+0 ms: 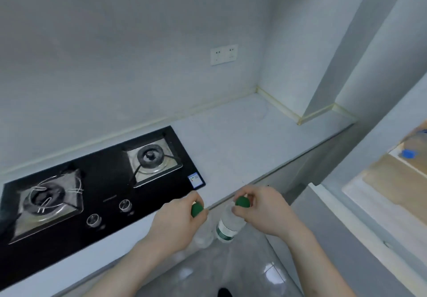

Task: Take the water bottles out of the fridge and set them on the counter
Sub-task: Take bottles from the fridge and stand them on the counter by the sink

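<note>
I hold two clear water bottles with green caps, each by its neck, in front of the counter's front edge. My left hand [179, 222] grips the left bottle [203, 236], whose body hangs blurred below my fingers. In my right hand [261, 211] is the right bottle [227, 225], which has a green label band and hangs over the floor. The pale counter [242, 139] lies just beyond both hands. At the far right, the open fridge door [392, 181] shows a bottle with a blue cap [410, 153] in its shelf.
A black two-burner gas hob [99, 181] with two knobs is set into the counter on the left. A double wall socket [224, 54] sits above the counter. A wall corner juts in at the counter's back right. Grey tiled floor lies below.
</note>
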`<state>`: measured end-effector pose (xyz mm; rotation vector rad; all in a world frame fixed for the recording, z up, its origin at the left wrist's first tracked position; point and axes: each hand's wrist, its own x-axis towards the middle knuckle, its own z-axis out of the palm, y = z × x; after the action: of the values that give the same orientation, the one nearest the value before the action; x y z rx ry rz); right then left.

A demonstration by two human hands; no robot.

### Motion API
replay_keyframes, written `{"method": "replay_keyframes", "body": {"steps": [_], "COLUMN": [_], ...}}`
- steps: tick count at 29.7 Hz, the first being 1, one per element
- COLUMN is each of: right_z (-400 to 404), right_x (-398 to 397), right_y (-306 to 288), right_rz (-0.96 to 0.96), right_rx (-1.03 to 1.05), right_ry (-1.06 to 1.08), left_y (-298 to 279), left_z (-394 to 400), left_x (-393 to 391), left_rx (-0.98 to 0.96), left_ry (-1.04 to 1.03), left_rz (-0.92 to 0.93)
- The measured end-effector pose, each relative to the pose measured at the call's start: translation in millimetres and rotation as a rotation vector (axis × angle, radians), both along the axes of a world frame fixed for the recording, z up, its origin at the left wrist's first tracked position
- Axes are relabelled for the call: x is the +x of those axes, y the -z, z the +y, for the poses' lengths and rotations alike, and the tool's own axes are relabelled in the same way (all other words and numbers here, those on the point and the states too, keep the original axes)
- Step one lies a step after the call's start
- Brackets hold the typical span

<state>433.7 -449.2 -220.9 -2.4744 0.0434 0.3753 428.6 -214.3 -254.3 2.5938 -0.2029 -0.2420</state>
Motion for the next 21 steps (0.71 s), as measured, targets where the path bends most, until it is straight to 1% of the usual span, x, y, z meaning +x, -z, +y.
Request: {"method": "replay_keyframes", "body": {"steps": [4, 5, 7, 12, 16, 21], "right_z": [46.9, 64.4, 78.5, 126.4, 165.2, 215.8], "right_x": [22.5, 31.8, 40.1, 58.8, 65.3, 61.0], "right_y": [0.5, 0.8, -0.5, -6.9, -11.0, -19.4], "right_rz": [-0.003, -0.012, -0.021, -0.045, -0.078, -0.122], "right_rx": [0.036, 0.023, 0.006, 0.038, 0.017, -0.007], "right_ry": [-0.163, -0.245, -0.312, -0.55, -0.731, -0.908], "left_y": [0.0, -0.5, -1.8, -5.2, -4.5, -11.2], "left_z": [39.3, 52.8, 63.7, 97.1, 120.4, 144.6], "left_x": [-15.4, -23.0, -28.8, -54.5, -80.2, -116.8], "left_rx": [0.02, 0.019, 0.023, 0.054, 0.077, 0.106], "left_ry": [-0.145, -0.222, -0.29, -0.498, -0.641, -0.784], "left_rz": [-0.003, -0.003, -0.006, -0.046, -0.065, -0.079]}}
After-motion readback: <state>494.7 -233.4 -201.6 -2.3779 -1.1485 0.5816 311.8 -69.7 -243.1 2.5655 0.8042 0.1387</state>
